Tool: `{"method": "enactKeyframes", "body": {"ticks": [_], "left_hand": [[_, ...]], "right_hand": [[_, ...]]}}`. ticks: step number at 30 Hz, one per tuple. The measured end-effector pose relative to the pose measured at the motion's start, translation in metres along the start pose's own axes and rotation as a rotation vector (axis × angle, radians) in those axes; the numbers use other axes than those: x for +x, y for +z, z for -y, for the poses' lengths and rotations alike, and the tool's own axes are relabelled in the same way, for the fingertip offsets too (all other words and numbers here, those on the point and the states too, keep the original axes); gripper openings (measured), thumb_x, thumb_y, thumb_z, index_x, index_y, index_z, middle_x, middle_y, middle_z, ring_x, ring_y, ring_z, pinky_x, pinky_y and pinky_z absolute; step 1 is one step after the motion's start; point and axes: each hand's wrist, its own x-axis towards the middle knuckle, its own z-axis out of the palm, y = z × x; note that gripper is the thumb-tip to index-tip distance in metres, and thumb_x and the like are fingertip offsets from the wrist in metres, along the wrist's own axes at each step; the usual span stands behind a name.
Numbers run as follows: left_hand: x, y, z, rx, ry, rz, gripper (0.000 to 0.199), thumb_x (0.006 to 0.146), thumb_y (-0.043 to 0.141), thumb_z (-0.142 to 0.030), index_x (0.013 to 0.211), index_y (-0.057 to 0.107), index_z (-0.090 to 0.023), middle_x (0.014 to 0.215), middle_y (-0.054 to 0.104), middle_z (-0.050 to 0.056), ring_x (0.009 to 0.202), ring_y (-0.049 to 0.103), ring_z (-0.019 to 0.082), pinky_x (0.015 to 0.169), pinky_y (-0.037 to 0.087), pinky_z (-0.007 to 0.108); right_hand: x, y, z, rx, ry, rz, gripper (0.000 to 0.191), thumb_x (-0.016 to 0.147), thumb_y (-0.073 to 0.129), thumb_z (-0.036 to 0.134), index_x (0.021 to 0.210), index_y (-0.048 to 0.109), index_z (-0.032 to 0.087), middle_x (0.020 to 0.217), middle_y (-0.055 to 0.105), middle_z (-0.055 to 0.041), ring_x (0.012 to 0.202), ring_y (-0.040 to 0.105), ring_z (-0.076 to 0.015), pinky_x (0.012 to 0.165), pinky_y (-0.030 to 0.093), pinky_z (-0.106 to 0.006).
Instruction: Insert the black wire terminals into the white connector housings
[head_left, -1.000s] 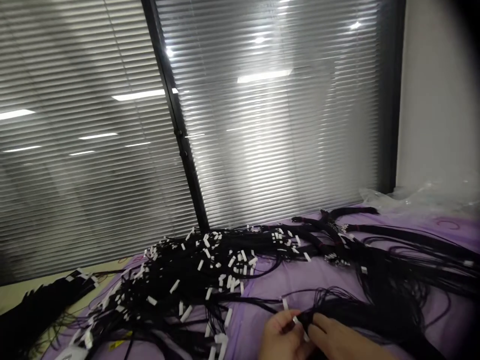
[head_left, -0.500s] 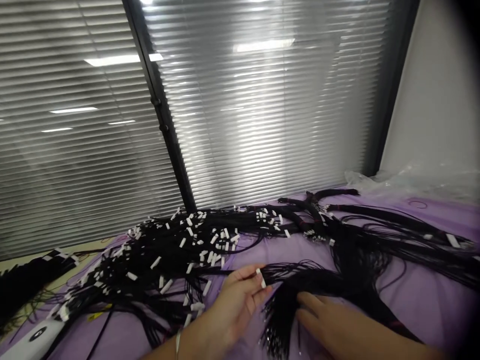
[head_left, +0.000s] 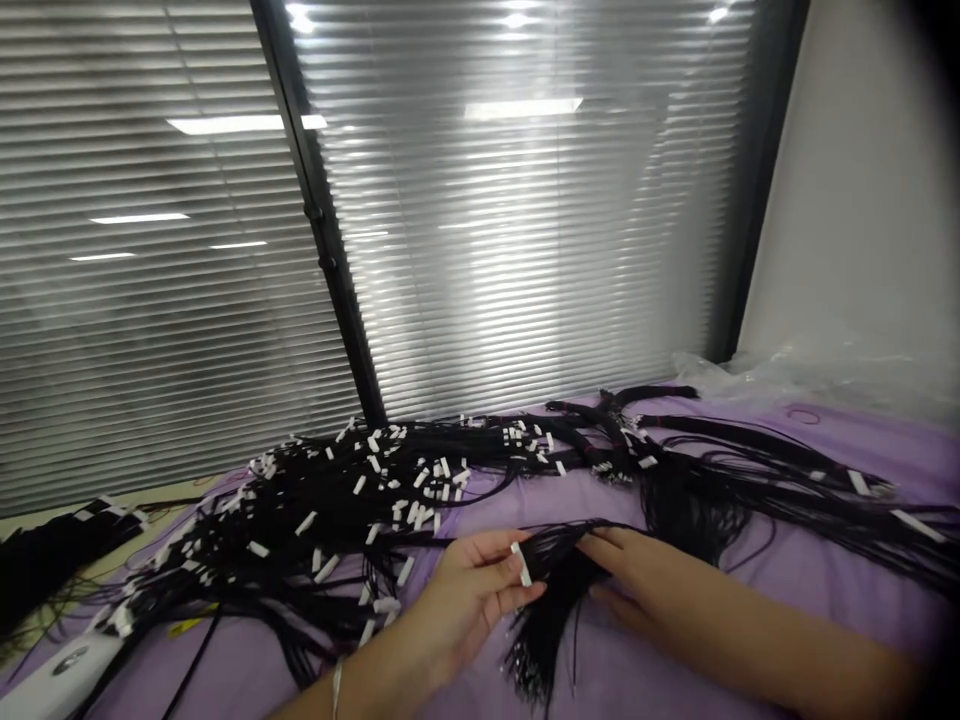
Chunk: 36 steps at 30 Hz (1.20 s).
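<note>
My left hand (head_left: 476,585), near the bottom centre, pinches a small white connector (head_left: 520,564) between thumb and fingers, with black wires running from it to the right. My right hand (head_left: 626,565) is closed round a bundle of black wires (head_left: 555,600) just to the right. The bundle's loose ends, with small shiny tips, hang down between the hands over a purple cloth (head_left: 600,660). The palm side of my right hand is hidden.
Heaped black cables (head_left: 300,500) with white connectors spread on the left. More black bundles (head_left: 750,440) lie at the back right, near clear plastic (head_left: 825,370). A white device (head_left: 71,670) lies at the lower left. Window blinds (head_left: 487,250) stand behind.
My right hand has moved up and left onto the wire bundle, closer to my left hand. The loose wire ends have shifted slightly left, and the view has shifted a little.
</note>
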Motion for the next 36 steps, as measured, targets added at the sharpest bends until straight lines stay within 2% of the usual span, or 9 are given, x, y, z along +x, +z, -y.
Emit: {"method": "enactKeyframes", "body": {"ticks": [4, 7, 13, 15, 19, 25, 28, 31, 36], "left_hand": [[0.004, -0.001, -0.001, 0.002, 0.009, -0.016, 0.017, 0.074, 0.07, -0.004, 0.09, 0.074, -0.01, 0.083, 0.073, 0.008, 0.079, 0.068, 0.015, 0.084, 0.053, 0.03], [0.011, -0.004, -0.002, 0.0, 0.012, -0.058, 0.017, 0.078, 0.065, -0.003, 0.092, 0.073, -0.009, 0.086, 0.073, 0.009, 0.081, 0.068, 0.015, 0.085, 0.053, 0.03], [0.023, -0.021, 0.002, -0.078, 0.02, -0.183, 0.015, 0.079, 0.062, 0.001, 0.084, 0.072, -0.009, 0.076, 0.071, 0.003, 0.078, 0.068, 0.012, 0.092, 0.05, 0.028], [0.028, -0.027, 0.004, -0.097, 0.015, -0.21, 0.015, 0.079, 0.063, 0.0, 0.088, 0.071, -0.009, 0.075, 0.07, 0.002, 0.08, 0.068, 0.013, 0.094, 0.05, 0.03], [0.034, -0.032, 0.003, 0.033, 0.072, -0.263, 0.015, 0.08, 0.062, 0.001, 0.09, 0.07, -0.007, 0.075, 0.068, 0.002, 0.081, 0.068, 0.013, 0.094, 0.051, 0.037], [0.039, -0.037, 0.003, 0.076, 0.077, -0.349, 0.02, 0.078, 0.063, 0.002, 0.095, 0.07, -0.006, 0.075, 0.067, 0.001, 0.086, 0.068, 0.014, 0.094, 0.051, 0.037], [0.04, -0.038, 0.003, 0.098, 0.087, -0.349, 0.02, 0.078, 0.065, 0.001, 0.094, 0.072, -0.007, 0.072, 0.066, 0.002, 0.091, 0.067, 0.018, 0.096, 0.049, 0.04], [0.039, -0.037, 0.001, 0.115, 0.093, -0.353, 0.019, 0.076, 0.068, -0.001, 0.093, 0.073, -0.009, 0.074, 0.068, 0.003, 0.092, 0.067, 0.02, 0.096, 0.05, 0.041], [0.036, -0.032, 0.001, 0.123, 0.075, -0.369, 0.017, 0.074, 0.067, 0.001, 0.086, 0.073, -0.01, 0.075, 0.069, 0.003, 0.078, 0.068, 0.016, 0.094, 0.051, 0.041]], "right_hand": [[0.014, 0.005, -0.006, -0.033, -0.016, -0.058, 0.032, 0.089, 0.046, 0.021, 0.118, 0.057, 0.013, 0.113, 0.064, -0.0147, 0.104, 0.063, -0.0231, 0.09, 0.052, -0.038], [0.028, 0.01, -0.016, -0.1, -0.104, -0.102, 0.03, 0.091, 0.045, 0.022, 0.116, 0.057, 0.01, 0.11, 0.066, -0.0143, 0.101, 0.064, -0.0218, 0.088, 0.053, -0.037], [0.05, 0.014, -0.032, -0.021, -0.128, 0.127, 0.032, 0.093, 0.042, 0.022, 0.117, 0.059, 0.008, 0.115, 0.063, -0.0144, 0.108, 0.058, -0.0249, 0.098, 0.044, -0.042], [0.058, 0.013, -0.035, -0.027, -0.221, 0.211, 0.029, 0.093, 0.042, 0.021, 0.11, 0.063, 0.01, 0.109, 0.065, -0.0119, 0.101, 0.061, -0.0228, 0.093, 0.047, -0.04], [0.069, 0.012, -0.035, -0.071, -0.351, 0.351, 0.03, 0.093, 0.044, 0.023, 0.114, 0.063, 0.013, 0.106, 0.065, -0.0074, 0.093, 0.063, -0.0197, 0.085, 0.051, -0.037], [0.07, 0.023, -0.039, 0.093, -0.453, 0.318, 0.026, 0.092, 0.044, 0.021, 0.095, 0.069, 0.014, 0.096, 0.063, -0.0058, 0.088, 0.061, -0.0166, 0.082, 0.051, -0.033], [0.067, 0.027, -0.042, 0.203, -0.484, 0.288, 0.021, 0.09, 0.046, 0.02, 0.086, 0.067, 0.016, 0.104, 0.059, -0.0066, 0.095, 0.059, -0.0166, 0.085, 0.05, -0.033], [0.064, 0.03, -0.041, 0.177, -0.461, 0.293, 0.016, 0.088, 0.05, 0.022, 0.097, 0.061, 0.014, 0.111, 0.057, -0.0094, 0.104, 0.056, -0.0209, 0.091, 0.048, -0.039], [0.061, 0.029, -0.04, 0.092, -0.472, 0.319, 0.033, 0.084, 0.057, 0.025, 0.114, 0.056, 0.011, 0.107, 0.057, -0.0108, 0.102, 0.055, -0.0229, 0.091, 0.047, -0.042]]}}
